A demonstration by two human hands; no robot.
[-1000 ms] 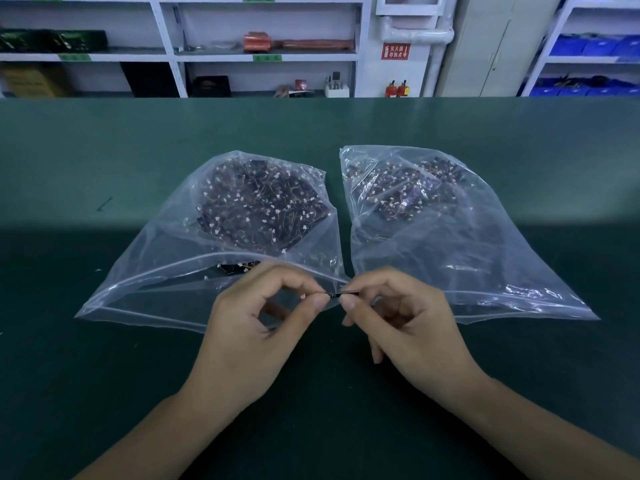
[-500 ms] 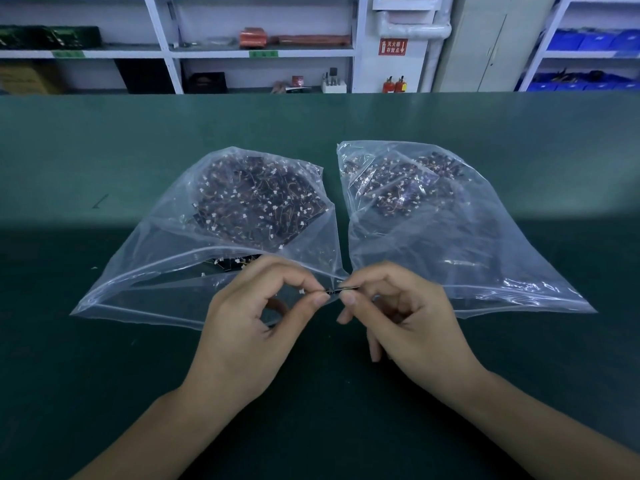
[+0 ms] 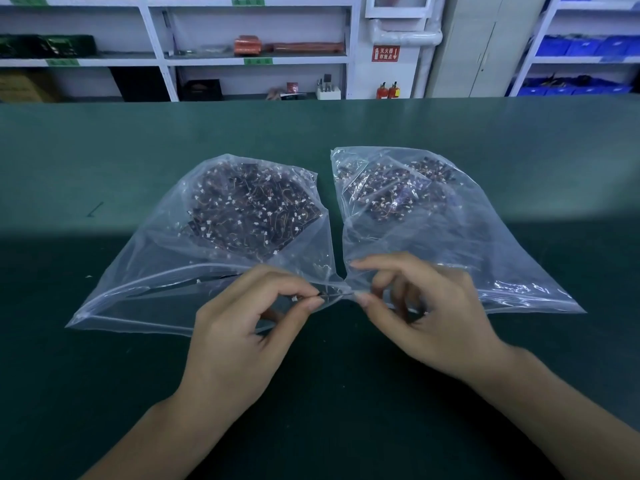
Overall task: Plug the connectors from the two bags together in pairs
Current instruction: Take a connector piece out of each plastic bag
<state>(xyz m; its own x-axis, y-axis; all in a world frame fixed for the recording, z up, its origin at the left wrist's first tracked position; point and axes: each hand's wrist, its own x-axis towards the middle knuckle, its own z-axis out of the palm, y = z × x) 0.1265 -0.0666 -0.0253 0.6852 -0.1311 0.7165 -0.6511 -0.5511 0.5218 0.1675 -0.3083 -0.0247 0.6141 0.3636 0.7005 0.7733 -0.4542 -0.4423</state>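
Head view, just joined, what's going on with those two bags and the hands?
A person is joining small wired connectors at a green table. The left hand pinches a small connector piece, and the right hand pinches at its other end, right in front of the two bags' mouths. Whether the pair is fully plugged is too small to tell. The left bag and right bag lie side by side, each holding a pile of connectors.

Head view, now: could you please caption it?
Both hands pinch a small connector pair before two bags.
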